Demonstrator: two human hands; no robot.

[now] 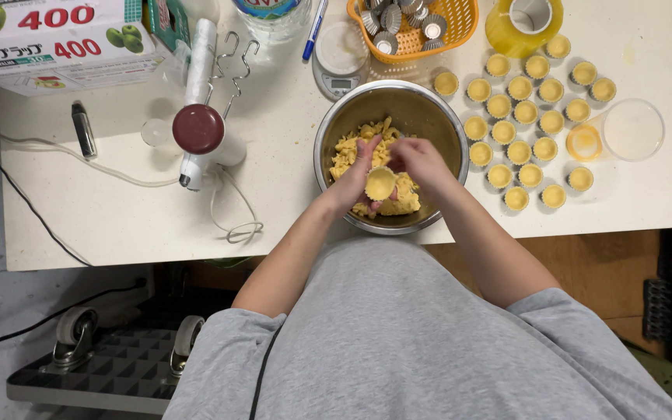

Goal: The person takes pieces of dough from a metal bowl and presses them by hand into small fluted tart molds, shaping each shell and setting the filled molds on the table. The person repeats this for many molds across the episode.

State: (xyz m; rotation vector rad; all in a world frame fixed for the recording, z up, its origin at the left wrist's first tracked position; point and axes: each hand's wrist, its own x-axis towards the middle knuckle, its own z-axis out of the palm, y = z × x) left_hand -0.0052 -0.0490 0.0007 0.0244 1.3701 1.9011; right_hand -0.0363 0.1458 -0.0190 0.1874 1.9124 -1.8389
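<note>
Hands [394, 167] press dough-filled tart tin [380, 183] over bowl [437, 117].

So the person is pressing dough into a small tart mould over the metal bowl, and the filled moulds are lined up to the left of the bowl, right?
Not quite. The head view shows the filled moulds to the right of the metal bowl, not the left. The rest holds: both hands, left hand and right hand, press dough into a small tart mould over that bowl.

Your hands meet, forearms angled inward.
Your left hand [354, 177] and right hand [421, 162] curl together, fingertips pinching, bare forearms converging.
</note>
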